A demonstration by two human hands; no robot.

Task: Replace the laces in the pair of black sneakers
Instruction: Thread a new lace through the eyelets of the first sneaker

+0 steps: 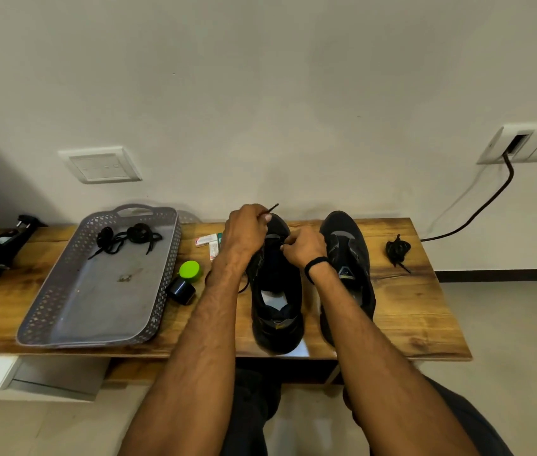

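Setting: plain off-white wall (260, 77) behind a brown, grained wooden table (425, 311). One white switch plate (104, 166) at left. One white socket plate (520, 143) with a black cable at right.

Sneakers, black, low-cut: two. Both stand on the table side by side, long axes running away from the person, toes to the wall, heels at the near edge. The centre sneaker (275, 307) is the one in hand. The second sneaker (347, 268) stands just beside it on the right, untouched.

Hands: two, both at the toe end of the centre sneaker.
- Left hand (245, 232) pinches a thin black lace end (272, 209), its tip sticking up beyond the knuckles.
- Right hand (303, 246), black band on the wrist, has its fingers curled and pinching at the right eyelet row. Whether the lace is also under them cannot be seen.

Judgement: lacing appears to be at the lowest eyelets, so the work should run back along the shoe's length toward the person.

Laces, black:
- one in work
- one coiled bundle (398, 251) on the table right of the second sneaker, on the right hand's side
- one loose tangle (129, 238) in the grey perforated plastic tray (96, 297) at left, probably two laces, count uncertain

Sundries between tray and left forearm: one green-capped bottle (189, 270), one black cylinder (182, 289), and a few small packets (209, 241).
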